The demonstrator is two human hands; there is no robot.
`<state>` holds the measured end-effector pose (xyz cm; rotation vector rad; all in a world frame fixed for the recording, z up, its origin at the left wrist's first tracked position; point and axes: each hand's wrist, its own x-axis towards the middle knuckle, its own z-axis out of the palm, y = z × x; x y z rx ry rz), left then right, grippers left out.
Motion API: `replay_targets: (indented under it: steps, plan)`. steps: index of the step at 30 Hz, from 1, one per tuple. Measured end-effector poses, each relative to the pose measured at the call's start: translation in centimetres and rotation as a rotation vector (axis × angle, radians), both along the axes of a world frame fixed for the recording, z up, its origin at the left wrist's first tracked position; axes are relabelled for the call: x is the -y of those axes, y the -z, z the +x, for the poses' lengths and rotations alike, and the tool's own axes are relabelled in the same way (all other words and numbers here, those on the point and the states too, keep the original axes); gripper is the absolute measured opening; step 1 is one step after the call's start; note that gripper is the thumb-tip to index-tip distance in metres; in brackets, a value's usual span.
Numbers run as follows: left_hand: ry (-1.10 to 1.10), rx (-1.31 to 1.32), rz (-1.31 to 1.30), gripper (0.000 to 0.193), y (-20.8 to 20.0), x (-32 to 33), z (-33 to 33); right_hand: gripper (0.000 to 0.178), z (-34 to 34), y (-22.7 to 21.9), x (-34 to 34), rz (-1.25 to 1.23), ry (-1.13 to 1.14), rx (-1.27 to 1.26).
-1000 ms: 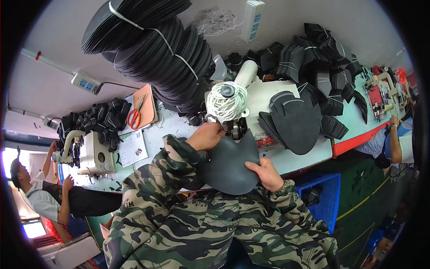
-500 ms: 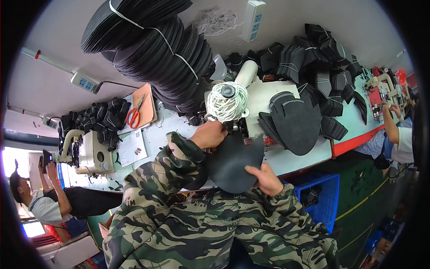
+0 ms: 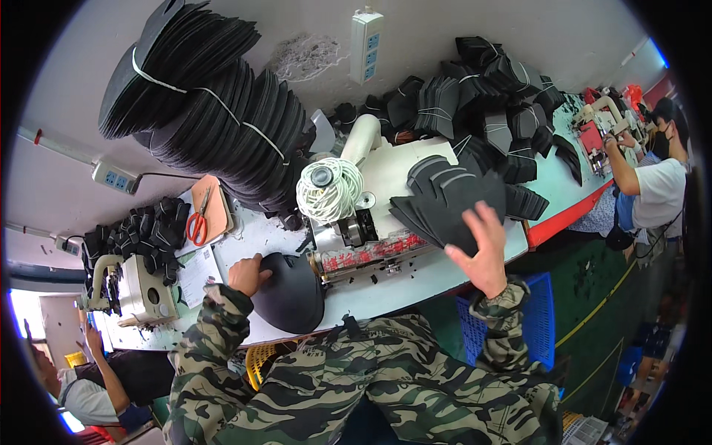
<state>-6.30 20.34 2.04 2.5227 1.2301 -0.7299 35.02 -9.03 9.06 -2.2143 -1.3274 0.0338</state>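
Observation:
My left hand [image 3: 248, 276] is closed on the upper left edge of a black rounded sheet [image 3: 290, 300], which lies at the front of the white table, left of the machine. My right hand [image 3: 486, 252] has its fingers spread and nothing in them. It is over the lower right part of a pile of black cut sheets [image 3: 452, 189] resting on the right side of the cream bench machine [image 3: 404, 167]. A coil of white cord [image 3: 331, 189] sits on top of the machine. Small black scraps lie along the machine's front.
Tall tied stacks of black sheets [image 3: 215, 133] stand at the back left. Orange-handled scissors [image 3: 198, 222] lie on a tan board [image 3: 215, 196]. Tied black bundles [image 3: 497, 130] fill the back right. A blue crate [image 3: 539, 319] stands below the table. Co-workers are at both sides.
My left hand has moved left and down from the machine, with a black sheet now beneath it on the table. The right hand has let go of the sheet and moved right to the pile.

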Motion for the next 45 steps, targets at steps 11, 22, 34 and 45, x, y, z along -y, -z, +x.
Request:
replay_targets:
  steps: [11, 22, 34, 45]
  plan:
    - [-0.003, 0.135, 0.056, 0.025, -5.0, 1.8, 3.2, 0.088, 1.6, 2.8, -5.5, 0.245, 0.396, -0.308]
    - [-0.089, 0.495, -1.043, 0.022, -15.4, 4.1, 7.4, 0.065, -4.9, -1.2, -6.1, -0.052, -0.221, 0.062]
    - [-0.150, 0.639, -0.343, 0.026, -5.9, 5.7, 12.5, 0.017, -11.9, 4.7, -5.7, -0.144, -0.111, -1.345]
    - [-0.065, 0.566, -0.675, 0.025, -5.5, 2.0, 14.7, 0.040, -13.9, -1.0, -3.6, -0.271, -0.249, -1.787]
